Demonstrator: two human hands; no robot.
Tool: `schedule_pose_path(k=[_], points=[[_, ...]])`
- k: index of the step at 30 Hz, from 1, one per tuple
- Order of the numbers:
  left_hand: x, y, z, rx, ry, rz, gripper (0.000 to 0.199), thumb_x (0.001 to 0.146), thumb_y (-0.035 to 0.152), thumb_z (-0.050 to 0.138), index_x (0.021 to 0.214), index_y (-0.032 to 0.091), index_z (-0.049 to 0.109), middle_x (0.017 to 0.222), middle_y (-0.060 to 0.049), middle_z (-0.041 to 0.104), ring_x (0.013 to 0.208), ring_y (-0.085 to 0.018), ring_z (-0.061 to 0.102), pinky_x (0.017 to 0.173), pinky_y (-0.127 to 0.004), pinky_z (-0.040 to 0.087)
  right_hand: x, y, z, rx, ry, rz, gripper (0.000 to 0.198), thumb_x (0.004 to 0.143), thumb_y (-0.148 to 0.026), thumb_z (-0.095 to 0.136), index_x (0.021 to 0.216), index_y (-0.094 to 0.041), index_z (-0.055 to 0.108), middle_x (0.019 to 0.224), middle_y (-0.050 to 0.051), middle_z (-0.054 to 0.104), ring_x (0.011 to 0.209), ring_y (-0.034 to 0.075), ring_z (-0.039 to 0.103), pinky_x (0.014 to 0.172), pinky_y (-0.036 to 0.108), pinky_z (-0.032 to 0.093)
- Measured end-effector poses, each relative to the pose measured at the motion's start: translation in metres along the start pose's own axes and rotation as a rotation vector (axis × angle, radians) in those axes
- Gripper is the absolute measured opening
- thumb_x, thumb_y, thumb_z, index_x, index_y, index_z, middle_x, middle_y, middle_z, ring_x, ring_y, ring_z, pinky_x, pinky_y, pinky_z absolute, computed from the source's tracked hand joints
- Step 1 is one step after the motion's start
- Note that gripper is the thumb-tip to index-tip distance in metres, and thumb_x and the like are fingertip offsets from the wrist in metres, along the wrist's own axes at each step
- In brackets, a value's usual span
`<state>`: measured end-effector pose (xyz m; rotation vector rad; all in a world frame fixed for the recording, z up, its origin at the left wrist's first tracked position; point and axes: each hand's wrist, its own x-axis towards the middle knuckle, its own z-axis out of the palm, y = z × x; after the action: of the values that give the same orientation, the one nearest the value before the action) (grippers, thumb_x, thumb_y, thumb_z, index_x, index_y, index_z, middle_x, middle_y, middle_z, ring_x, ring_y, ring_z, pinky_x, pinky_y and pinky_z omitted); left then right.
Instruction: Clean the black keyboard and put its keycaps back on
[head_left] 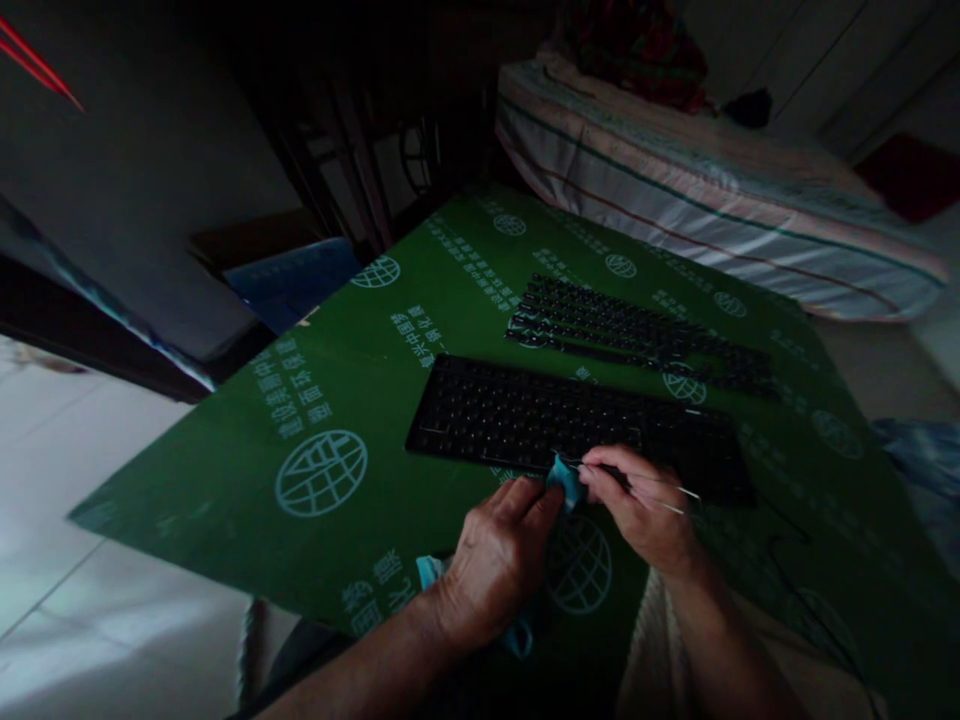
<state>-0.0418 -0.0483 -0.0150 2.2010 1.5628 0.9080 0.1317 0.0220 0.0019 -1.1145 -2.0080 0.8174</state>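
A black keyboard base (510,410) lies on the green table with its keycaps off. Several loose black keycaps (600,325) are laid out in rows behind it. My left hand (502,550) is closed on a teal cloth (566,483) at the keyboard's front edge, and more of the cloth shows beneath the wrist. My right hand (645,505) pinches a thin, bent metal wire tool (664,490), its two ends sticking out to the right. Its other end meets the cloth near the left fingertips; the exact contact is too dark to make out.
The green table cover (225,480) carries printed globes and lettering. A dark cable (802,580) runs from the keyboard's right side toward the front edge. Beyond the table stands a bed (675,190) with a striped sheet. At the left is a blue box-like thing (292,280).
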Motion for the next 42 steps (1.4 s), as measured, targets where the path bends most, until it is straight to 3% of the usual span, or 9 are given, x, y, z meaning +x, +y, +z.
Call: schedule_pose_path(k=[4,7,18,27,32,42], points=[[0.002,0.005,0.002,0.001,-0.043,-0.012,0.036,0.084,0.007,0.043,0.116,0.018,0.054,0.092,-0.004,0.062,0.077,-0.016,0.060,0.070,-0.027,0.055,-0.001,0.000,-0.001,-0.110,0.037,-0.149,0.008,0.087,-0.020,0.057,0.087,-0.020,0.065,0.081,0.002,0.072,0.070,0.013,0.068,0.070,0.022,0.055],[0.003,0.009,0.005,-0.010,-0.063,-0.039,0.036,0.084,0.007,0.043,0.115,0.018,0.054,0.094,-0.004,0.062,0.077,-0.016,0.059,0.070,-0.027,0.055,0.000,-0.001,-0.002,-0.138,0.061,-0.171,0.009,0.086,-0.020,0.057,0.084,-0.021,0.066,0.078,0.001,0.072,0.071,0.014,0.068,0.071,0.021,0.055],[0.002,0.008,0.007,-0.136,-0.112,-0.043,0.026,0.086,0.005,0.039,0.099,0.016,0.058,0.090,-0.004,0.059,0.078,-0.015,0.058,0.072,-0.026,0.054,0.001,0.000,-0.007,0.028,-0.074,0.044,0.010,0.084,-0.028,0.059,0.080,-0.023,0.067,0.071,-0.001,0.069,0.054,0.012,0.063,0.056,0.023,0.053],[0.005,0.010,0.012,-0.128,-0.077,-0.036,0.026,0.085,0.004,0.038,0.096,0.015,0.058,0.090,-0.004,0.060,0.076,-0.015,0.057,0.069,-0.026,0.053,0.006,0.000,-0.008,-0.010,-0.033,0.033,0.009,0.083,-0.026,0.060,0.079,-0.022,0.067,0.074,-0.001,0.071,0.057,0.013,0.065,0.060,0.023,0.054],[0.005,0.012,0.011,-0.122,-0.098,-0.022,0.026,0.083,0.004,0.038,0.095,0.015,0.059,0.085,-0.004,0.059,0.070,-0.014,0.055,0.064,-0.025,0.052,0.004,0.000,-0.011,0.003,-0.065,0.074,0.010,0.083,-0.027,0.060,0.078,-0.022,0.067,0.072,-0.001,0.071,0.053,0.012,0.064,0.055,0.022,0.054],[0.007,0.012,0.012,-0.147,-0.044,-0.041,0.028,0.084,0.004,0.038,0.101,0.015,0.057,0.092,-0.005,0.061,0.078,-0.016,0.059,0.072,-0.028,0.054,0.014,-0.002,-0.003,-0.008,-0.055,0.089,0.010,0.082,-0.028,0.060,0.079,-0.022,0.068,0.070,-0.001,0.071,0.053,0.012,0.063,0.057,0.023,0.054]])
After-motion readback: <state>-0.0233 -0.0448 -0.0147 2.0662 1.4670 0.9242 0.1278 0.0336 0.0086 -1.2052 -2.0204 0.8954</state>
